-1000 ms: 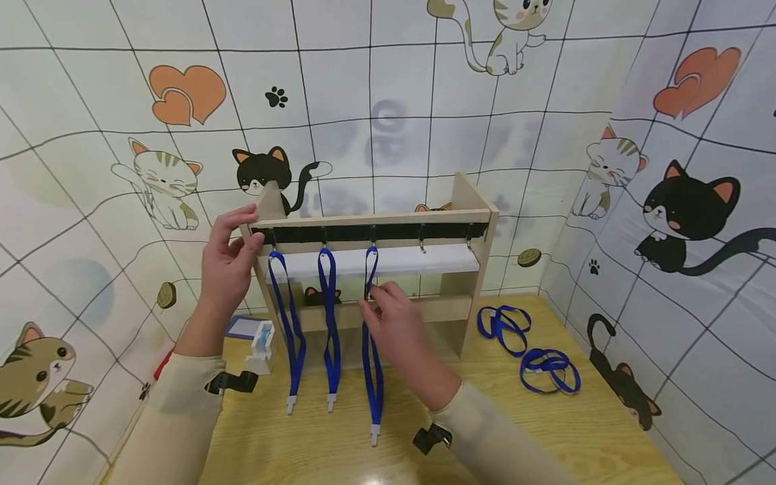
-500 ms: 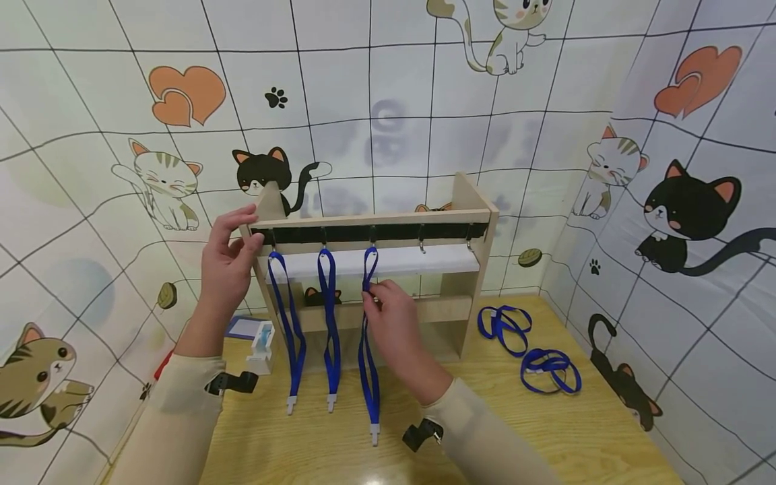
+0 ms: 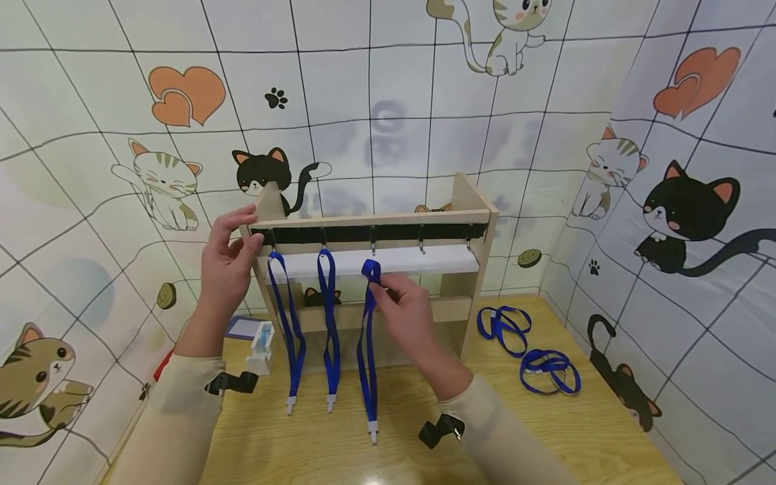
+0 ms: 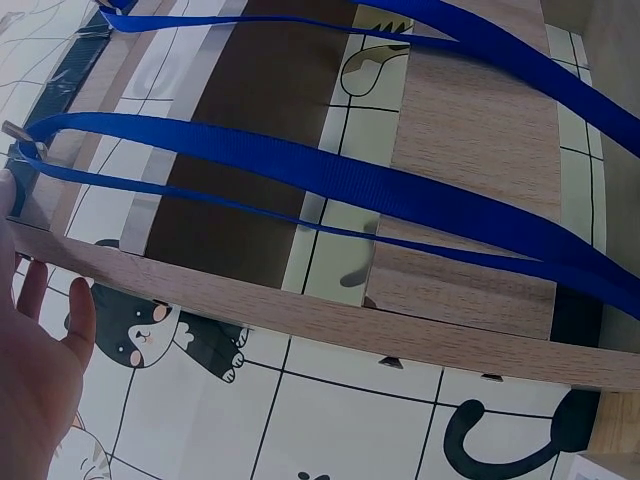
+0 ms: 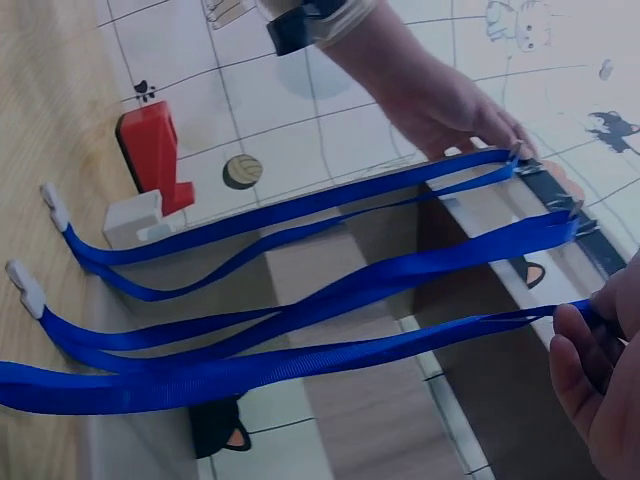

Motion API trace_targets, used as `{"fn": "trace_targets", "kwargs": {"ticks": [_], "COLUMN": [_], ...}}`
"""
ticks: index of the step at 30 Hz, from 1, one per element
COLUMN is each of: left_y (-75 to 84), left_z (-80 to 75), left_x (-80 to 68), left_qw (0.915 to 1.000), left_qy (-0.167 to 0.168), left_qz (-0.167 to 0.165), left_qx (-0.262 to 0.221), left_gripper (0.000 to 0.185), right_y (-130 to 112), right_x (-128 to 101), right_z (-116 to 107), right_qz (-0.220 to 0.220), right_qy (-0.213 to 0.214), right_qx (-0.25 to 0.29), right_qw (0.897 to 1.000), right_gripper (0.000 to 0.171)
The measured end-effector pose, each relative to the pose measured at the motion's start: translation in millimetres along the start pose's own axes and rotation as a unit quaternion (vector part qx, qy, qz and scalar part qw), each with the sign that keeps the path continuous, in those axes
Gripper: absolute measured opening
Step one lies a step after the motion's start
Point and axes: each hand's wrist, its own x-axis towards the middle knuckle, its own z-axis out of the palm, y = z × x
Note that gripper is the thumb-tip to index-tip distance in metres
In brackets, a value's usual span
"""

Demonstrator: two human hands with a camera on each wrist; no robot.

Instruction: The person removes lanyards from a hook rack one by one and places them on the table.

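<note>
Lanyard number three (image 3: 367,337), the blue one in the right hand (image 3: 407,311), is the thing that has changed. In the head view its top loop sat on the third hook (image 3: 372,248) half a second ago; now the loop is bunched just below and apart from that hook, pinched between the thumb and fingertips, while the strap hangs straight down to its white end clip near the wooden table (image 3: 576,431). That reads as the loop being lifted off the hook, or not seated on it, so this strap is no longer hung. The left hand (image 3: 227,264) has not moved: its fingers curl round the upper left corner of the wooden rack (image 3: 479,222), steadying it. Two other lanyards (image 3: 291,330) hang from the first two hooks, and loose coiled ones (image 3: 548,369) lie on the table to the right.

From the left wrist, the palm (image 4: 35,380) and fingers lie against the rack's wooden edge, with blue straps running across above.

From the right wrist, the fingertips (image 5: 590,360) clamp the loop end of the nearest strap, free of the hooks beyond.
</note>
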Motion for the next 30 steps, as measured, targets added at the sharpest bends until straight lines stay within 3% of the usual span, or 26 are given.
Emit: {"fn": "trace_targets", "kwargs": {"ticks": [5, 10, 15, 23, 30], "left_y": [-0.7, -0.4, -0.6, -2.9, -0.7], "left_z": [0.3, 0.7, 0.7, 0.5, 0.4], "left_x": [-0.6, -0.8, -1.7, -3.3, -1.5], "left_qw": [1.0000, 1.0000, 1.0000, 1.0000, 1.0000], "left_qy": [0.002, 0.003, 0.001, 0.000, 0.000], "left_qz": [0.001, 0.003, 0.002, 0.001, 0.002], "left_qx": [0.006, 0.002, 0.002, -0.001, 0.000], "left_gripper": [0.033, 0.033, 0.033, 0.034, 0.034], "right_y": [-11, -15, -18, -32, -37], "right_x": [0, 2, 3, 4, 7], "right_z": [-13, -26, -41, -78, -114], "right_qz": [0.003, -0.024, -0.063, -0.079, -0.136], "right_qy": [-0.021, -0.030, -0.022, -0.014, 0.002], "right_qx": [0.021, 0.005, -0.025, -0.070, -0.126], "right_qw": [1.000, 0.999, 0.997, 0.994, 0.983], "right_gripper": [0.023, 0.028, 0.028, 0.031, 0.034]}}
